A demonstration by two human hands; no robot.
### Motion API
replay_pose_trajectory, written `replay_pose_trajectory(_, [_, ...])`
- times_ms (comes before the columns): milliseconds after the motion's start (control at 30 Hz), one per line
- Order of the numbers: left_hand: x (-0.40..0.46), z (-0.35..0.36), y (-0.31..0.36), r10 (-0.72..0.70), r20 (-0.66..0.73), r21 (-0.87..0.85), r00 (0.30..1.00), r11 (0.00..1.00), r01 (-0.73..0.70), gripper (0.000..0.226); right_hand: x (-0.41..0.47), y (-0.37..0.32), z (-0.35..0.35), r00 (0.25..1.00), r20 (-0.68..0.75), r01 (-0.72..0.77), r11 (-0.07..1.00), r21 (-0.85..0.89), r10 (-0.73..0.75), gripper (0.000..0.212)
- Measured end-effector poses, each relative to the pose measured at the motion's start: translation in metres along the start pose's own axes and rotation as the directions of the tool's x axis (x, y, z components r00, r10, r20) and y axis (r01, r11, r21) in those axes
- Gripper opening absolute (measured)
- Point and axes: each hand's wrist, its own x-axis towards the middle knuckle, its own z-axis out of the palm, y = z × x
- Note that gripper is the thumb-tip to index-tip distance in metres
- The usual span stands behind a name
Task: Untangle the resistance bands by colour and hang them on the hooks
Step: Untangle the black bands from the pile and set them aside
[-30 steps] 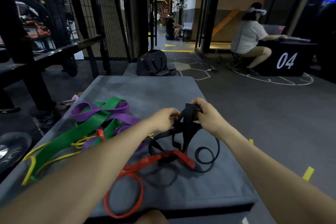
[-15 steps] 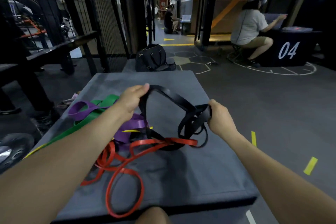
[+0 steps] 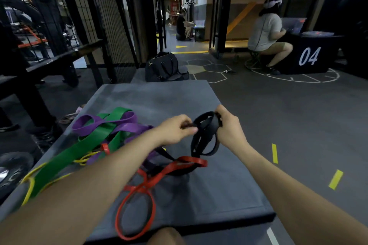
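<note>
Holding the black band (image 3: 205,135) between them, both hands are raised a little above the grey tabletop (image 3: 229,189). The left hand (image 3: 175,129) has its fingers closed narrow, pinching one strand of this band, and the right hand (image 3: 229,127) has its fingers closed around several black loops gathered together. From the hands the loops hang down, and one black strand goes lower, to the red band (image 3: 139,191), where it passes under the red loops; I cannot tell if they are knotted there. The red band lies on the near part of the tabletop, with one big loop close to the front edge. To the left, the green band (image 3: 83,151), the purple band (image 3: 111,125) and the thin yellow band (image 3: 29,181) lie in one heap, crossing over each other, and the left forearm covers part of it. Behind the tabletop a dark bag (image 3: 165,67) stands on the floor. Farther to the right, a person (image 3: 264,32) with a headset sits beside a black box marked 04 (image 3: 308,55). No hooks can be recognised in this view.
</note>
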Motion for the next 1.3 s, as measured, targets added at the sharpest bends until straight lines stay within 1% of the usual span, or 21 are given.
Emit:
replay_pose_trajectory(67, [0.008, 0.015, 0.011, 0.008, 0.045, 0.064, 0.999, 0.998, -0.011, 0.023, 0.001, 0.002, -0.003, 1.0, -0.021, -0.015, 1.0, 0.018, 0.015, 0.022])
replay_pose_trajectory(100, [0.01, 0.018, 0.012, 0.018, 0.035, 0.068, 0.999, 0.998, -0.02, 0.014, 0.001, 0.006, -0.007, 0.999, -0.025, -0.027, 1.0, 0.016, 0.027, 0.023])
replay_pose_trajectory(133, [0.011, 0.018, 0.012, 0.045, 0.003, 0.064, 0.999, 0.997, -0.045, 0.015, 0.0, 0.01, -0.011, 0.999, -0.023, -0.042, 0.999, 0.007, 0.042, 0.022])
replay_pose_trajectory(200, [0.013, 0.011, 0.01, 0.139, -0.101, 0.081, 0.985, 0.988, -0.131, 0.018, -0.004, 0.019, -0.016, 0.997, -0.018, -0.071, 0.997, -0.016, 0.071, 0.019])
replay_pose_trajectory(267, [0.013, 0.0, 0.01, 0.198, -0.258, 0.05, 0.946, 0.98, -0.192, 0.023, -0.008, 0.026, -0.018, 0.995, -0.021, -0.1, 0.995, -0.011, 0.1, 0.018])
replay_pose_trajectory(367, [0.014, -0.019, 0.006, 0.081, -0.404, -0.127, 0.911, 0.982, -0.143, 0.024, -0.009, 0.029, -0.014, 0.992, -0.033, -0.122, 0.993, 0.004, 0.122, 0.019])
replay_pose_trajectory(400, [0.016, -0.022, 0.004, 0.039, -0.432, -0.137, 0.901, 0.985, -0.109, 0.026, -0.007, 0.029, -0.013, 0.992, -0.034, -0.123, 0.992, 0.005, 0.123, 0.02])
replay_pose_trajectory(467, [0.017, -0.026, -0.002, 0.001, -0.513, -0.114, 0.858, 0.991, -0.069, 0.027, -0.005, 0.026, -0.012, 0.992, -0.028, -0.12, 0.993, 0.014, 0.12, 0.022])
replay_pose_trajectory(567, [0.018, -0.032, -0.001, 0.023, -0.646, -0.057, 0.763, 0.995, -0.077, 0.033, 0.0, 0.024, -0.013, 0.99, -0.032, -0.134, 0.987, 0.085, 0.137, 0.028])
replay_pose_trajectory(667, [0.018, -0.035, -0.003, 0.019, -0.686, -0.06, 0.728, 0.995, -0.082, 0.031, 0.005, 0.024, -0.015, 0.986, -0.026, -0.16, 0.98, 0.12, 0.164, 0.026])
replay_pose_trajectory(767, [0.018, -0.03, -0.008, -0.129, -0.677, -0.257, 0.725, 0.964, -0.068, 0.031, 0.007, 0.025, -0.014, 0.977, -0.058, -0.195, 0.97, 0.144, 0.205, 0.015])
replay_pose_trajectory(867, [0.022, -0.027, -0.009, -0.297, -0.633, -0.434, 0.715, 0.901, -0.01, 0.033, 0.005, 0.024, -0.012, 0.974, -0.108, -0.183, 0.972, 0.148, 0.2, 0.018])
replay_pose_trajectory(900, [0.024, -0.028, -0.008, -0.326, -0.582, -0.509, 0.745, 0.861, -0.021, 0.034, 0.004, 0.023, -0.011, 0.973, -0.13, -0.172, 0.973, 0.156, 0.193, 0.018])
replay_pose_trajectory(967, [0.025, -0.03, -0.003, -0.296, -0.38, -0.564, 0.876, 0.825, 0.035, 0.034, 0.003, 0.02, -0.009, 0.974, -0.163, -0.129, 0.978, 0.162, 0.155, 0.02])
replay_pose_trajectory(1000, [0.023, -0.027, 0.0, -0.247, -0.234, -0.483, 0.94, 0.869, 0.108, 0.031, 0.002, 0.019, -0.008, 0.979, -0.164, -0.098, 0.984, 0.15, 0.123, 0.021])
replay_pose_trajectory(1033, [0.022, -0.024, 0.004, -0.227, -0.105, -0.392, 0.968, 0.904, 0.169, 0.026, 0.001, 0.016, -0.008, 0.984, -0.156, -0.066, 0.988, 0.138, 0.087, 0.023])
replay_pose_trajectory(1067, [0.022, -0.019, 0.007, -0.206, -0.065, -0.252, 0.976, 0.95, 0.183, 0.029, 0.0, 0.014, -0.008, 0.988, -0.145, -0.036, 0.99, 0.133, 0.055, 0.025])
replay_pose_trajectory(1100, [0.021, -0.015, 0.011, -0.178, -0.065, -0.15, 0.982, 0.974, 0.167, 0.033, -0.001, 0.012, -0.008, 0.991, -0.134, -0.014, 0.992, 0.129, 0.031, 0.028])
replay_pose_trajectory(1167, [0.016, -0.008, 0.022, -0.089, -0.101, -0.11, 0.991, 0.991, 0.077, 0.028, -0.004, 0.008, -0.008, 0.992, -0.126, 0.017, 0.993, 0.119, -0.002, 0.029])
replay_pose_trajectory(1233, [0.015, 0.002, 0.031, 0.01, -0.062, 0.056, 0.998, 0.998, -0.007, 0.025, -0.005, 0.006, -0.011, 0.989, -0.146, 0.03, 0.997, 0.075, -0.019, 0.026])
replay_pose_trajectory(1300, [0.014, 0.006, 0.034, 0.008, -0.062, 0.244, 0.998, 0.97, 0.008, 0.035, -0.006, 0.005, -0.016, 0.988, -0.153, 0.015, 0.999, -0.028, -0.019, 0.021])
